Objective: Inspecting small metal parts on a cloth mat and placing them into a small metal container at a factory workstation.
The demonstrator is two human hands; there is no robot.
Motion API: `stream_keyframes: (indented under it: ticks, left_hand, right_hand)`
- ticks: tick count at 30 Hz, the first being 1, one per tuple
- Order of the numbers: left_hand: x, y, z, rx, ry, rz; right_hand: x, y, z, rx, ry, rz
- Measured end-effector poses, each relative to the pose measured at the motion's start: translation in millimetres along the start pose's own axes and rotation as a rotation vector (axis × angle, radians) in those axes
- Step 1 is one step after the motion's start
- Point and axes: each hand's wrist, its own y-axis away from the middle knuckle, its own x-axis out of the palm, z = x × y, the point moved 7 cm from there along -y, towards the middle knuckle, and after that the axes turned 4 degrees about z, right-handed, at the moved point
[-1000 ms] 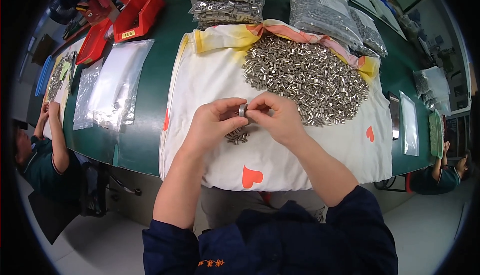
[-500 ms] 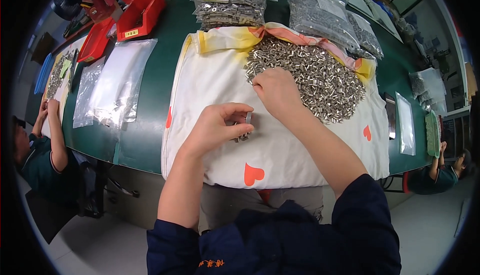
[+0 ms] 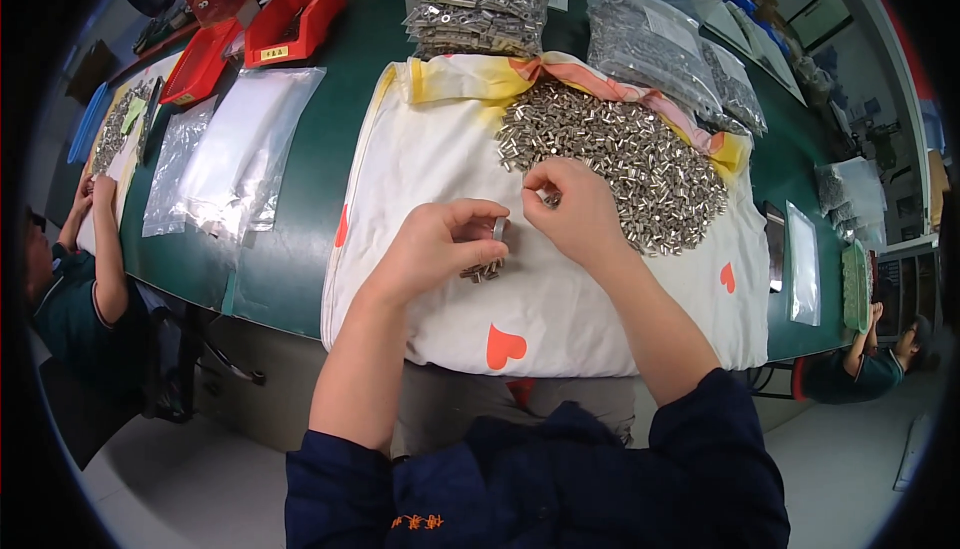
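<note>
A grey metal ring or disc [image 3: 499, 230], seen edge-on, stands pinched between the thumb and fingers of my left hand [image 3: 432, 247]. Just under that hand a little cluster of small metal cylinders [image 3: 482, 271] lies on the cloth. My right hand [image 3: 578, 211] is curled closed a short way to the right, above the near-left edge of a wide heap of shiny metal cylinders [image 3: 655, 174]. A few metal pieces [image 3: 551, 198] show inside its bent fingers. Beneath everything spreads a white cloth [image 3: 400, 164] with red hearts and a yellow border.
Filled clear bags [image 3: 475, 9] are stacked behind the cloth, with more bags [image 3: 650, 44] at the back right. Left are empty plastic bags [image 3: 235, 144] and red bins [image 3: 295, 19]. A phone-like dark slab [image 3: 774, 244] lies right. Co-workers [image 3: 80, 279] sit at both sides.
My right hand has drawn back from the heap toward me, nearer my left hand, with metal pieces showing in its fingers. The left hand keeps its grip on the ring or disc.
</note>
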Motion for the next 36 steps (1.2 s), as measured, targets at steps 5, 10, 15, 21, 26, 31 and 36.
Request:
stream_keyframes:
  ticks: [5,10,15,21,26,31,36]
  left_hand:
    - [-5,-8,9,0.044,0.151,-0.032]
    - [-5,-7,5,0.06,0.22,-0.027]
    - [-4,-8,8,0.068,0.227,-0.033]
    - [-6,-6,7,0.055,0.099,-0.111]
    - [-6,-7,6,0.066,0.168,-0.098]
    - [-6,-6,6,0.059,0.01,-0.083]
    - [-3,-5,6,0.004,0.053,-0.048]
  right_hand:
    - [22,21,-12,0.226,-0.709,0.022]
    - [18,21,-5,0.111,-0.589,-0.02]
    - [18,23,-5,0.116,-0.557,-0.008]
    - [8,26,25,-0.2,-0.01,-0.126]
    - [15,24,-3,0.081,-0.516,0.022]
    - [20,22,-7,0.164,-0.476,0.076]
    - [-20,13,-14,0.124,-0.152,-0.183]
